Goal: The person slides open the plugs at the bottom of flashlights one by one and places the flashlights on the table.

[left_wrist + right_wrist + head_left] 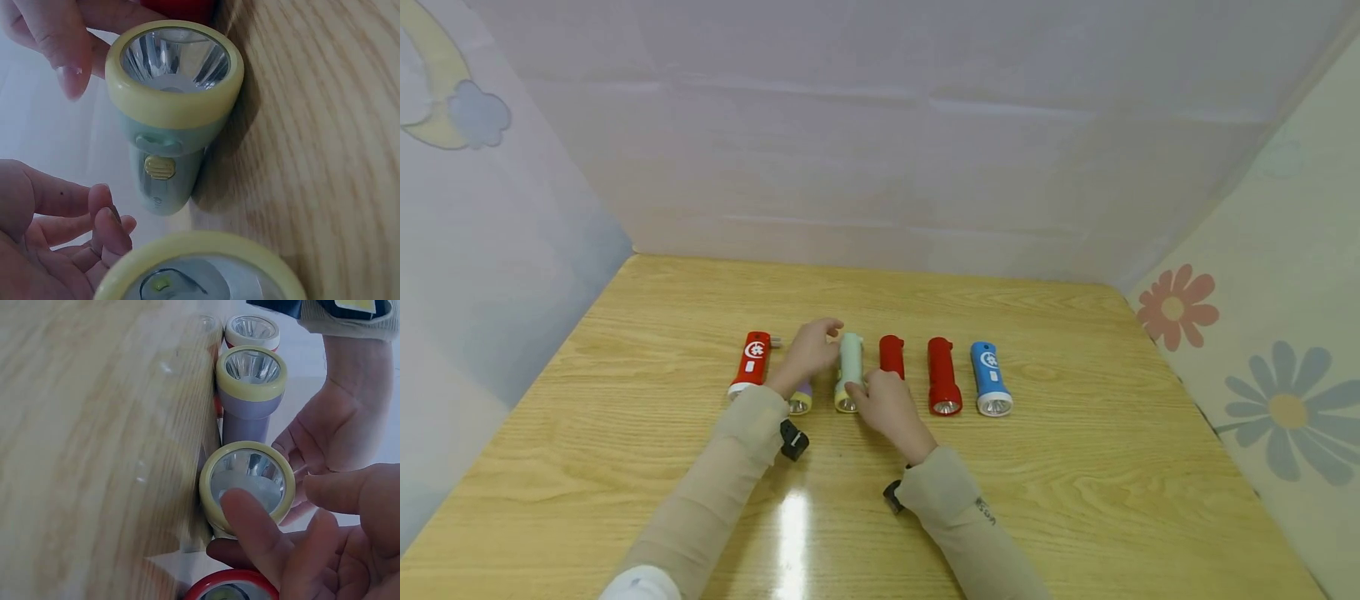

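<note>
Flashlights lie in a row on the wooden table, lenses facing me. Beside the pale green flashlight (851, 357), with its yellow lens ring, is my left hand (808, 354), fingers loosely bent, gripping nothing. That forearm partly hides a purple flashlight (801, 400). My right hand (891, 408) is at the front end of the green flashlight and covers part of a red flashlight (891, 352). In the right wrist view, a fingertip (240, 509) overlaps the green flashlight's lens; contact cannot be told. The left wrist view shows the green flashlight's yellow switch (160, 167).
A red flashlight with a white front (756, 357) lies at the row's left end. Right of my hands lie another red flashlight (942, 367) and a blue one (989, 368). Cloth walls (880, 167) border the table's back and sides.
</note>
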`<control>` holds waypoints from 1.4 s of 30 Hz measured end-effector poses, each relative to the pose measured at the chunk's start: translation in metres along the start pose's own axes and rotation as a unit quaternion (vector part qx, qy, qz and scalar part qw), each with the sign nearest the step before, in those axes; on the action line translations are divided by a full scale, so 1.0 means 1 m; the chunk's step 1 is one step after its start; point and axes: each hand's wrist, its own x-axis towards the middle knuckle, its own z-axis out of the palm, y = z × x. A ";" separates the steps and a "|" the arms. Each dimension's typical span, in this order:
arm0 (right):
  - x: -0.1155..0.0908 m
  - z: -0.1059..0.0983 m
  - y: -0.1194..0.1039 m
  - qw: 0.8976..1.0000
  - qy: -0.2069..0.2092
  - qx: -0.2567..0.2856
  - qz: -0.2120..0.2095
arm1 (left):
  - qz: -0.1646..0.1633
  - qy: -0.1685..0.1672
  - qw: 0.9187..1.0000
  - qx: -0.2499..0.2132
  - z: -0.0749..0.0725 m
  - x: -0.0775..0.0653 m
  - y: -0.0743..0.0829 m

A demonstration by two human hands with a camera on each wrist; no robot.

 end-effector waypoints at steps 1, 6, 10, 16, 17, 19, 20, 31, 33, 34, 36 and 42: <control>0.000 0.001 0.000 1.000 -0.002 -0.006 0.001 | -0.002 -0.002 1.000 0.000 0.000 0.001 0.000; 0.002 0.004 0.001 1.000 -0.012 -0.017 0.013 | -0.004 -0.017 1.000 0.009 0.003 0.006 0.002; 0.003 0.005 0.002 1.000 -0.014 -0.022 0.016 | -0.012 -0.021 1.000 0.003 0.006 0.010 0.000; 0.003 0.005 0.002 1.000 -0.013 -0.020 0.013 | -0.019 -0.019 1.000 -0.005 0.011 0.016 -0.003; 0.003 0.005 0.003 1.000 -0.011 -0.018 0.012 | -0.019 -0.020 1.000 -0.005 0.011 0.016 -0.004; 0.003 0.005 0.002 1.000 -0.010 -0.013 0.013 | -0.016 -0.019 1.000 0.002 0.012 0.017 -0.005; 0.003 0.006 0.002 1.000 -0.009 -0.011 0.013 | -0.014 -0.018 1.000 0.006 0.012 0.017 -0.006; 0.001 0.009 0.001 1.000 0.010 -0.018 0.005 | 0.006 -0.026 0.999 0.040 0.013 0.019 -0.008; 0.001 0.009 0.000 1.000 0.010 -0.019 0.008 | 0.007 -0.029 0.999 0.043 0.014 0.019 -0.008; 0.001 0.009 0.000 1.000 0.008 -0.019 0.011 | 0.008 -0.030 0.999 0.045 0.014 0.019 -0.008; 0.001 0.009 0.000 1.000 0.007 -0.019 0.012 | 0.013 -0.029 0.998 0.050 0.014 0.019 -0.008; 0.001 0.007 -0.002 1.000 0.006 -0.014 0.013 | 0.015 -0.029 0.998 0.052 0.013 0.018 -0.007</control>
